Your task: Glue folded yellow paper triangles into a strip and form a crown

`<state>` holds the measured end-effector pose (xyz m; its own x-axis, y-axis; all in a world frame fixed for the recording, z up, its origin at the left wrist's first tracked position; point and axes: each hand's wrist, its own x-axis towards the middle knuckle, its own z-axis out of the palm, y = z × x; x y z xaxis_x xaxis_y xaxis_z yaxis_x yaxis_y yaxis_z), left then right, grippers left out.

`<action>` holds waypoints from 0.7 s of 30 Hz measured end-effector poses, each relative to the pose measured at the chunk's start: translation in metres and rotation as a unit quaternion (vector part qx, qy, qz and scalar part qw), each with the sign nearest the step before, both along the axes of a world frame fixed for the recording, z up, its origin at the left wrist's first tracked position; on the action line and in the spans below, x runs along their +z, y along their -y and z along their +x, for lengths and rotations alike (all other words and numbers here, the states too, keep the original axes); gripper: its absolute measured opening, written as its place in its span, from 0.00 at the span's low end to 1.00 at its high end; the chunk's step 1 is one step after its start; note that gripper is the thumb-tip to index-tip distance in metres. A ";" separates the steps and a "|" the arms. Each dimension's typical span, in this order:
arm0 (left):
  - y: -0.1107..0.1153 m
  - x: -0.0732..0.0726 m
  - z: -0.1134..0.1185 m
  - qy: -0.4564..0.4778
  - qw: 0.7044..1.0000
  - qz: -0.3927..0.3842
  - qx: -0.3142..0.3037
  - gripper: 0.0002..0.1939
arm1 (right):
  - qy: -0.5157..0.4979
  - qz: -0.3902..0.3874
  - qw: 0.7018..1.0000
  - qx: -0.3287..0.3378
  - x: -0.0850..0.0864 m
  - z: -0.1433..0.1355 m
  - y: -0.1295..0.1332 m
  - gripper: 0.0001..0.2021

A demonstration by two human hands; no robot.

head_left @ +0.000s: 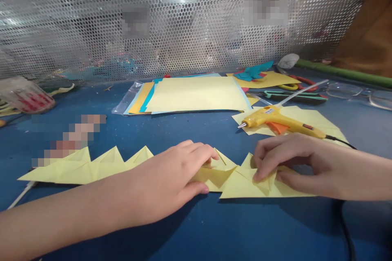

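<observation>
A pale yellow folded paper strip (105,167) with a row of triangular points lies across the table. My left hand (180,171) rests over its middle, fingers curled on the upper side and thumb at the lower edge, holding it. My right hand (303,163) pinches a folded yellow paper piece (239,183) at the strip's right end between thumb and fingers. This piece overlaps the strip; whether the two are stuck together, I cannot tell. Behind my right hand, a yellow hot glue gun (284,121) lies on its side with a glue stick (303,91) out of its back.
A stack of coloured paper sheets (199,94) lies at the back. Scissors, a green-edged cutter (297,97) and eyeglasses (346,89) are at the back right. A jar (27,96) stands at the left. Perforated metal mesh (183,20) closes off the far side of the blue table (196,228).
</observation>
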<state>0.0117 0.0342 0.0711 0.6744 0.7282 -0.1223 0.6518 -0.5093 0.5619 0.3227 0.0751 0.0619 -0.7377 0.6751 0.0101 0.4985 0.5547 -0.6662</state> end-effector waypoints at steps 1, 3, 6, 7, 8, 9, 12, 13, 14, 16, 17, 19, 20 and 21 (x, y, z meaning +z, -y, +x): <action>-0.001 -0.002 0.000 0.004 1.000 -0.009 0.003 0.17 | 0.008 0.000 1.000 0.004 0.001 0.000 0.001 0.09; -0.003 -0.003 -0.001 -0.002 0.999 -0.030 0.011 0.17 | 0.018 -0.021 0.999 0.021 0.001 0.001 0.001 0.08; -0.006 -0.002 -0.002 -0.010 0.998 -0.056 0.025 0.15 | 0.002 -0.053 0.998 0.016 -0.002 -0.001 -0.001 0.09; -0.007 -0.002 -0.003 -0.010 0.998 -0.062 0.025 0.15 | 0.001 -0.067 0.998 0.010 -0.003 -0.002 -0.001 0.10; -0.008 -0.001 -0.003 -0.010 0.997 -0.069 0.026 0.15 | 0.001 -0.079 0.997 0.006 -0.004 -0.003 -0.002 0.11; -0.008 0.000 -0.004 -0.011 0.997 -0.077 0.027 0.15 | 0.003 -0.087 0.996 0.001 -0.005 -0.004 -0.002 0.11; -0.010 0.002 -0.007 -0.019 0.994 -0.097 0.036 0.17 | 0.012 -0.096 0.995 -0.012 -0.006 -0.004 -0.002 0.13; -0.010 0.002 -0.008 -0.022 0.994 -0.105 0.039 0.17 | 0.019 -0.099 0.995 -0.018 -0.006 -0.005 -0.001 0.14; -0.011 0.002 -0.009 -0.024 0.992 -0.113 0.041 0.16 | 0.028 -0.103 0.994 -0.022 -0.005 -0.005 0.000 0.15; -0.011 0.002 -0.011 -0.030 0.990 -0.129 0.046 0.16 | 0.050 -0.111 0.992 -0.028 -0.003 -0.005 0.002 0.18; -0.010 0.002 -0.011 -0.032 0.989 -0.137 0.048 0.16 | 0.060 -0.114 0.991 -0.027 -0.001 -0.006 0.003 0.18; -0.009 0.001 -0.010 -0.036 0.987 -0.149 0.051 0.16 | 0.072 -0.117 0.990 -0.021 0.002 -0.008 0.005 0.19; -0.008 0.001 -0.009 -0.035 0.987 -0.150 0.053 0.16 | 0.074 -0.116 0.990 -0.015 0.003 -0.009 0.007 0.19; -0.007 0.001 -0.007 -0.034 0.987 -0.146 0.053 0.17 | 0.073 -0.112 0.991 -0.011 0.004 -0.010 0.008 0.19</action>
<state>0.0045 0.0410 0.0723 0.5794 0.7212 -0.3797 0.7335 -0.2584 0.6286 0.3127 0.0671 0.0663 -0.7059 0.6636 -0.2474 0.6081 0.3889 -0.6921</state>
